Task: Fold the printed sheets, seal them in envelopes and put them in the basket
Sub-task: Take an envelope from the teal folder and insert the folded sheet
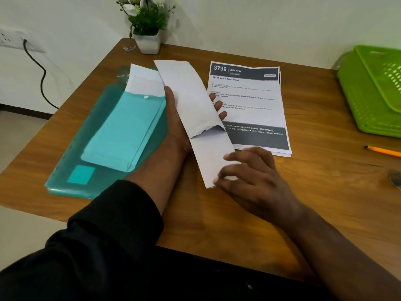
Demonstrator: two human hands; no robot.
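My left hand [178,127] holds a long white envelope [188,94] from below, thumb at its left edge and fingertips showing past its right edge. A folded white sheet [213,157] sticks out of the envelope's open mouth toward me. My right hand [249,174] pinches the near end of that folded sheet. A stack of printed sheets [251,101] headed "3799 KITCHEN" lies flat on the table behind my hands. The green basket [368,92] stands at the table's right edge.
A teal plastic folder [91,148] with a teal pouch and white envelopes [143,81] on it lies at the left. A white pot of flowers [148,43] stands at the back. An orange pencil [383,151] lies at the right on the wooden table [217,224].
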